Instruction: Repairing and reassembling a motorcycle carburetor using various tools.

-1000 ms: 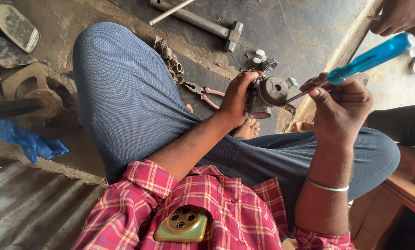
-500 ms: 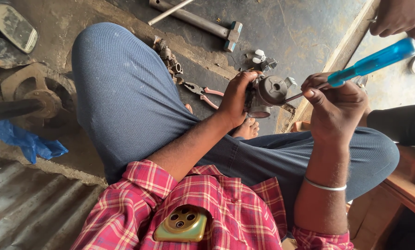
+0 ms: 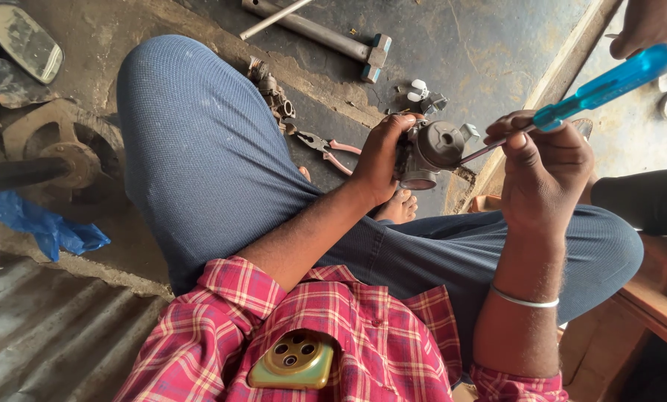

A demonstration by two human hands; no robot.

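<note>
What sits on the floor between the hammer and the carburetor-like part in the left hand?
Head view: a small white-and-grey metal fitting lies on the bare floor between the hammer and the grey metal part held by the left hand.

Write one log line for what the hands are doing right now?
left hand: grips metal engine part | right hand: holds blue-handled screwdriver, tip on part | pliers: on floor

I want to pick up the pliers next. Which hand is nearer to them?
Left. The left hand, gripping the metal part, sits just right of the pliers on the ground. The right hand, holding the screwdriver, is farther right, beyond the part.
</note>
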